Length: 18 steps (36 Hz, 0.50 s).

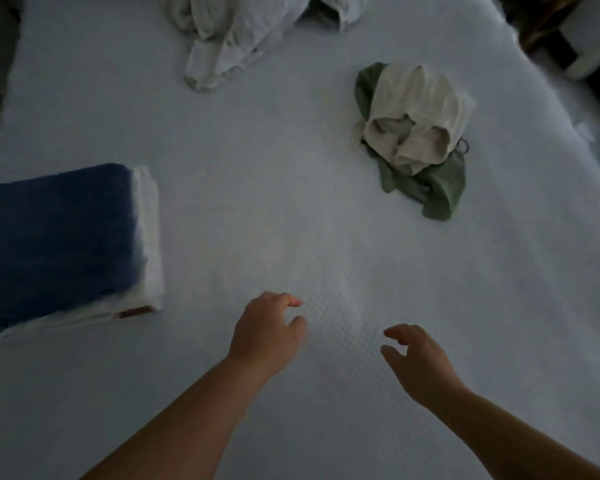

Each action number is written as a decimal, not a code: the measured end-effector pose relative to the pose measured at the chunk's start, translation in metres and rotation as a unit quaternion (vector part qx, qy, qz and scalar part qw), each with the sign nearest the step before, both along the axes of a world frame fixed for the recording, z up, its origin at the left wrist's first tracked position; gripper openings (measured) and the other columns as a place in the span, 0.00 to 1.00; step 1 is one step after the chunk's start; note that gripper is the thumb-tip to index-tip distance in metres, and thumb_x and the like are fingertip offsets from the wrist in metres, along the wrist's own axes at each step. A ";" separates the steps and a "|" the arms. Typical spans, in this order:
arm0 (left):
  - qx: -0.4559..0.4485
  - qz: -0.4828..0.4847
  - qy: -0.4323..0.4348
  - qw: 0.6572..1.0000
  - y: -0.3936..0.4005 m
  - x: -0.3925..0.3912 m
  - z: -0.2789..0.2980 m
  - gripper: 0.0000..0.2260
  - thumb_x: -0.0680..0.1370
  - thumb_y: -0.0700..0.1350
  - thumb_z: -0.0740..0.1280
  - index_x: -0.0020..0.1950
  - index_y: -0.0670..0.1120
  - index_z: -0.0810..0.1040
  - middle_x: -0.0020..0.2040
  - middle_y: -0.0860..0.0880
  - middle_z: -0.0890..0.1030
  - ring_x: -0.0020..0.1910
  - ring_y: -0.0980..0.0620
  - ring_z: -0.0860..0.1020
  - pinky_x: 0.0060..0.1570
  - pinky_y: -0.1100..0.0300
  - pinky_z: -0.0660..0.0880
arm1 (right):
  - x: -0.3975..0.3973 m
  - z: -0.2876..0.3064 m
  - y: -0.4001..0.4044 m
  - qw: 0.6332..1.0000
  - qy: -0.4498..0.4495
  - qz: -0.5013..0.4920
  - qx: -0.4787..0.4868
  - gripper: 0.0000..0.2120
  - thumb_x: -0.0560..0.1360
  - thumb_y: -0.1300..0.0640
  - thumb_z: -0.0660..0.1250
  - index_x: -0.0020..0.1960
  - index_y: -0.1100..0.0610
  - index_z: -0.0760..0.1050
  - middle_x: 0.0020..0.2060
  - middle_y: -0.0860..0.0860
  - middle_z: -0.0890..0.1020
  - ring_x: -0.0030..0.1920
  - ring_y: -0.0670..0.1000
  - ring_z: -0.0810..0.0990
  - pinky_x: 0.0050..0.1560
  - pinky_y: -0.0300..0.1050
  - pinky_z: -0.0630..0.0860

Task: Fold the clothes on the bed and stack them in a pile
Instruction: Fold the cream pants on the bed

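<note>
Near the bed's front edge, left hand (267,327) and right hand (418,358) hover over the white textured bed cover (291,188), fingers loosely curled, holding nothing. Folded pile, dark blue towel-like cloth on white layers (63,247), sits at the left edge. Crumpled cream garment on green cloth (420,133) lies toward the right edge; pale rumpled heap (236,32) at the far edge. All likely soft, light, floppy; best pinched at hems or corners.

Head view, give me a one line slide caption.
Both empty hands, left and right, hover over the bed between the folded pile and crumpled clothes.
</note>
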<state>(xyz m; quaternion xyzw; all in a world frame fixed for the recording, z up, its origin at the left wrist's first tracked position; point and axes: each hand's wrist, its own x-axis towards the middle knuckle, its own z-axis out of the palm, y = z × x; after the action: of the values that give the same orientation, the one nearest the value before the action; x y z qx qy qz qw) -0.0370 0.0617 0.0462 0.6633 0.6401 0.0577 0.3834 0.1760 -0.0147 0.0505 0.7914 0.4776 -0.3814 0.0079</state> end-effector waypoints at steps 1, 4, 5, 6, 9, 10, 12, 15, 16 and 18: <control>0.008 -0.003 0.003 1.000 0.010 0.019 -0.009 0.15 0.74 0.47 0.66 0.61 0.48 0.77 0.61 0.48 0.76 0.63 0.49 0.72 0.61 0.60 0.66 | 0.014 -0.007 0.009 1.000 0.002 0.005 0.004 0.15 0.77 0.51 0.63 0.64 0.50 0.71 0.60 0.48 0.73 0.50 0.43 0.72 0.54 0.37 0.68; -0.008 -0.045 0.046 0.998 0.045 0.072 -0.046 0.27 0.76 0.53 0.64 0.73 0.50 0.63 0.72 0.46 0.65 0.71 0.48 0.62 0.68 0.56 0.60 | 0.057 -0.029 0.044 0.997 -0.016 0.048 0.050 0.18 0.77 0.50 0.63 0.66 0.50 0.69 0.64 0.48 0.71 0.60 0.48 0.72 0.61 0.41 0.67; -0.033 -0.081 0.084 0.993 0.057 0.087 -0.059 0.32 0.76 0.57 0.62 0.76 0.51 0.55 0.76 0.45 0.57 0.74 0.47 0.56 0.70 0.54 0.56 | 0.070 -0.035 0.060 0.994 -0.028 0.069 0.076 0.19 0.77 0.50 0.63 0.67 0.51 0.69 0.65 0.49 0.70 0.63 0.49 0.70 0.63 0.42 0.65; -0.059 -0.119 0.125 0.983 0.067 0.102 -0.073 0.36 0.76 0.61 0.60 0.77 0.52 0.46 0.78 0.45 0.48 0.76 0.46 0.48 0.72 0.51 0.51 | 0.083 -0.040 0.076 0.990 -0.038 0.087 0.101 0.20 0.77 0.50 0.63 0.67 0.52 0.68 0.65 0.50 0.69 0.65 0.49 0.68 0.64 0.42 0.64; -0.104 -0.155 0.198 0.962 0.078 0.137 -0.114 0.41 0.73 0.68 0.56 0.76 0.55 0.36 0.76 0.43 0.34 0.75 0.43 0.36 0.71 0.43 0.41 | 0.115 -0.046 0.130 0.976 -0.074 0.117 0.168 0.23 0.76 0.49 0.64 0.69 0.51 0.66 0.67 0.50 0.65 0.68 0.51 0.62 0.68 0.46 0.61; -0.102 -0.148 0.213 0.960 0.075 0.144 -0.127 0.42 0.72 0.70 0.56 0.75 0.56 0.35 0.75 0.43 0.32 0.74 0.42 0.34 0.70 0.41 0.38 | 0.126 -0.048 0.150 0.971 -0.087 0.119 0.189 0.24 0.75 0.49 0.64 0.69 0.51 0.64 0.68 0.51 0.64 0.69 0.51 0.61 0.68 0.48 0.60; -0.079 -0.128 0.236 0.960 0.067 0.149 -0.147 0.43 0.70 0.72 0.56 0.75 0.58 0.35 0.75 0.43 0.31 0.73 0.42 0.32 0.69 0.40 0.35 | 0.144 -0.050 0.190 0.961 -0.103 0.112 0.232 0.26 0.75 0.49 0.64 0.70 0.50 0.62 0.70 0.51 0.61 0.71 0.54 0.58 0.70 0.52 0.59; -0.068 -0.122 0.249 0.958 0.066 0.148 -0.166 0.44 0.69 0.73 0.55 0.74 0.60 0.33 0.74 0.45 0.29 0.73 0.44 0.30 0.68 0.41 0.33 | 0.168 -0.056 0.247 0.945 -0.102 0.064 0.304 0.31 0.73 0.50 0.63 0.73 0.51 0.57 0.73 0.53 0.55 0.74 0.57 0.51 0.73 0.53 0.52; -0.070 -0.123 0.248 0.958 0.067 0.147 -0.169 0.44 0.69 0.73 0.55 0.73 0.60 0.32 0.74 0.46 0.28 0.72 0.44 0.29 0.68 0.42 0.32 | 0.175 -0.059 0.265 0.941 -0.101 0.044 0.319 0.33 0.73 0.49 0.63 0.75 0.52 0.54 0.74 0.54 0.53 0.74 0.57 0.49 0.73 0.52 0.50; -0.069 -0.119 0.244 0.960 0.067 0.147 -0.173 0.44 0.69 0.73 0.55 0.72 0.61 0.31 0.73 0.46 0.27 0.72 0.45 0.28 0.68 0.43 0.31 | 0.186 -0.067 0.298 0.945 -0.076 -0.020 0.318 0.35 0.75 0.49 0.61 0.76 0.54 0.49 0.75 0.55 0.54 0.75 0.57 0.50 0.73 0.50 0.50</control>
<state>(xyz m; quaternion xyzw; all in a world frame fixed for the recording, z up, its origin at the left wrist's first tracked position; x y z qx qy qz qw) 0.1100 0.1285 -0.1264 0.7003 0.6333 -0.1966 0.2643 0.3621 0.2837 -0.0164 0.7890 0.5561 -0.1480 -0.2154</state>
